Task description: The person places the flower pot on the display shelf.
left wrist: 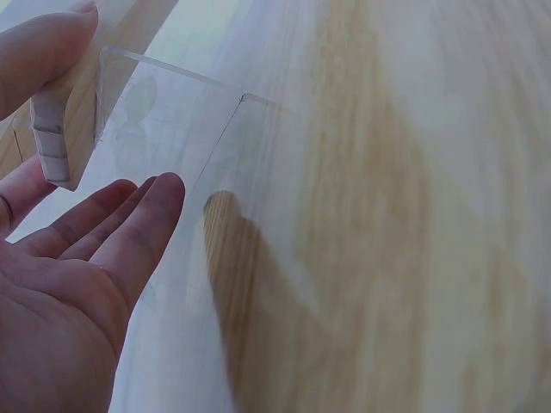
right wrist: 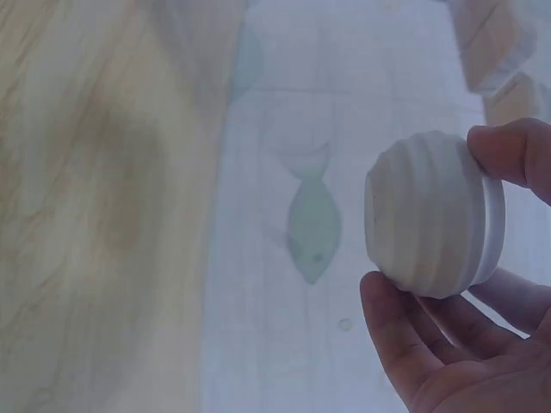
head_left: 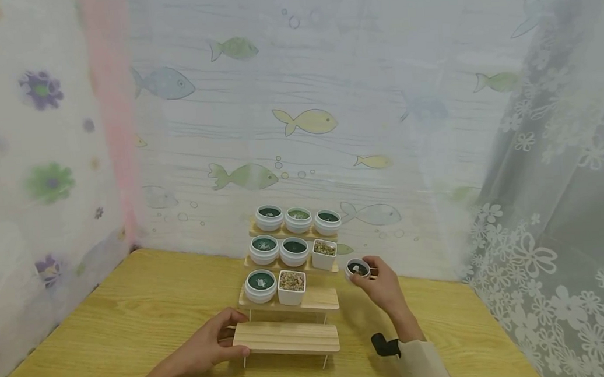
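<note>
My right hand (head_left: 385, 288) holds a small round white pot (right wrist: 426, 215) between thumb and fingers, raised to the right of a tiered wooden stand (head_left: 320, 298). Inside the pot something dark with a pale patch shows in the head view. At the stand's front, my left hand (head_left: 200, 347) grips the left end of the lowest wooden step (head_left: 286, 335), thumb at its front edge and fingers toward the back. On the step above stand a round pot (head_left: 260, 286) with dark green contents and a square white pot (head_left: 292, 287) of mixed bits.
Higher up, the middle step carries two round pots (head_left: 264, 250) and a square pot (head_left: 325, 254). Three round pots (head_left: 298, 220) line the top step. The stand is on a yellow wood-grain table (head_left: 182, 284), with fish-patterned sheeting (head_left: 310, 153) behind it.
</note>
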The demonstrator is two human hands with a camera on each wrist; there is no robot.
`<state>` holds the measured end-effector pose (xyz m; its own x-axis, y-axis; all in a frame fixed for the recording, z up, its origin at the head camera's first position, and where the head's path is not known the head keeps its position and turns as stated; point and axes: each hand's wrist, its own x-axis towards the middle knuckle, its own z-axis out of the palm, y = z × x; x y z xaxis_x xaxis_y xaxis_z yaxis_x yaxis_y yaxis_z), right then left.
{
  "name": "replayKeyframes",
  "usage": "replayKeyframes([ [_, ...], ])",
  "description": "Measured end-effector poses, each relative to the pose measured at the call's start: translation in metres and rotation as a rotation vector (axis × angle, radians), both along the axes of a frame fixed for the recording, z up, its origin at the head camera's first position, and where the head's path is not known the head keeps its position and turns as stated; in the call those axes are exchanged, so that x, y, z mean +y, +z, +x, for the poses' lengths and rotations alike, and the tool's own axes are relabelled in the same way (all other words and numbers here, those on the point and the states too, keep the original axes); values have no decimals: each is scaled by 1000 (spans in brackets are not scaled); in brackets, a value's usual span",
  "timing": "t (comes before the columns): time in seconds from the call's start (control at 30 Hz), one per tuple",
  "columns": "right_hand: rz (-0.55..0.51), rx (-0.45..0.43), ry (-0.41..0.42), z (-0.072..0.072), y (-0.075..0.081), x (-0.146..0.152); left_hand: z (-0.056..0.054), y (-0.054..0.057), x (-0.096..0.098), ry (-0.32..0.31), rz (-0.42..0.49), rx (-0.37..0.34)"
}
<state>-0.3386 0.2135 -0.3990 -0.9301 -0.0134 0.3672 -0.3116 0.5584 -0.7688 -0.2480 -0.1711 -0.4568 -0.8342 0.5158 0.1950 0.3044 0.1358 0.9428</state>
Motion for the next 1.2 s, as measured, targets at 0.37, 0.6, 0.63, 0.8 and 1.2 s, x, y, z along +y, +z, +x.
replayKeyframes([
  [0.37,6,48,27,16,24,-9,0,-2,0,16,-5,0],
  [0.6,5,60,36,26,34,-14,0,-1,0,11,1,-3],
  [0.63,4,61,38,27,35,-15,0,-1,0,10,1,-3],
  [0.8,-8,67,51,33,41,-19,0,-1,0,0,3,-6],
  [1.2,-2,77,83,44,49,-27,0,-1,0,10,-4,-7],
])
